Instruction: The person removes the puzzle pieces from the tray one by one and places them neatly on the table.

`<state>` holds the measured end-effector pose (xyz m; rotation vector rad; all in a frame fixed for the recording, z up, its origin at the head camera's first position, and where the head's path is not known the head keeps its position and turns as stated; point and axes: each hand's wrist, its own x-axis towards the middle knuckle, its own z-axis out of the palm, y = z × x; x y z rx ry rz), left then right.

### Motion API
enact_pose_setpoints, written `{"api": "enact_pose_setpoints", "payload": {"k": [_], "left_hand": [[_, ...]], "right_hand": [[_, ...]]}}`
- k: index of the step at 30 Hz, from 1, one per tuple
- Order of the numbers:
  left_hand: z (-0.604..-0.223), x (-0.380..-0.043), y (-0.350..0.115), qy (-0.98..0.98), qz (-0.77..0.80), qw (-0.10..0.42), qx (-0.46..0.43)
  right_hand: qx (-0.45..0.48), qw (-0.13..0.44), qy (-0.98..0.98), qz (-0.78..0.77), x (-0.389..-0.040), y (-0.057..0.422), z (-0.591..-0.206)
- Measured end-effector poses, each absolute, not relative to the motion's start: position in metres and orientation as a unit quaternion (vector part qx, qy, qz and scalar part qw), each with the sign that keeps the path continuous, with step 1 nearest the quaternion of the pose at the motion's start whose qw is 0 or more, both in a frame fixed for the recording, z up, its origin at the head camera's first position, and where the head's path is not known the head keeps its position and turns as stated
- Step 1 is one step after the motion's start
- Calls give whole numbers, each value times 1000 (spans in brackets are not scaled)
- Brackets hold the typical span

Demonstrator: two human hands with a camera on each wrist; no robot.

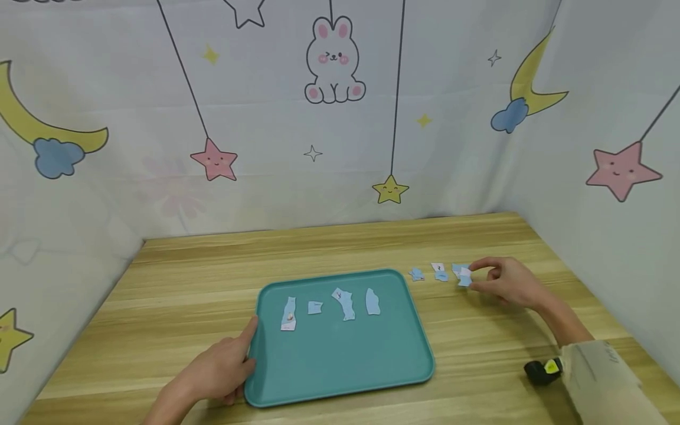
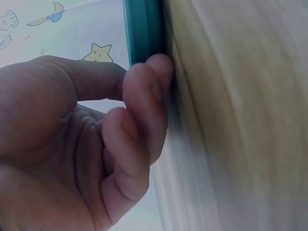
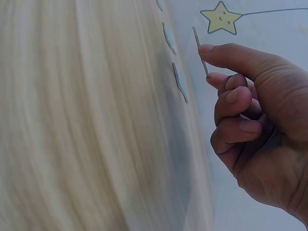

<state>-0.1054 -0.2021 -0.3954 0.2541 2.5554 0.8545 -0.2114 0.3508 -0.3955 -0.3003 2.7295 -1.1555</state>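
Note:
At the right of the head view, my right hand [image 1: 507, 282] pinches a white and light-blue puzzle piece [image 1: 465, 277] between thumb and finger. In the right wrist view this puzzle piece [image 3: 201, 54] appears edge-on, raised off the table. Another light-blue piece [image 1: 457, 268] lies just behind it, partly hidden. My left hand [image 1: 220, 366] grips the left rim of a teal tray [image 1: 340, 366]. Some of its fingers curl near the tray's underside in the left wrist view. Several irregular pieces lie in a row inside the tray, among them a forked one [image 1: 346, 304].
Two small light-blue pieces, one jagged [image 1: 417, 274] and one partly white [image 1: 440, 272], lie to the right of the tray's far corner. The wooden table [image 1: 478, 378] meets a printed cloth backdrop [image 1: 265, 118] at the back and sides. A black device [image 1: 540, 373] sits by the right sleeve.

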Motion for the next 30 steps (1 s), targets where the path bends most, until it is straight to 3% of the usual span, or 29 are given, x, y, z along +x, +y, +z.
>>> {"api": "enact_pose_setpoints", "payload": {"k": [30], "left_hand": [[-395, -104, -199, 929, 297, 210, 72]], "right_hand": [[-91, 94, 931, -341, -226, 387, -396]]}}
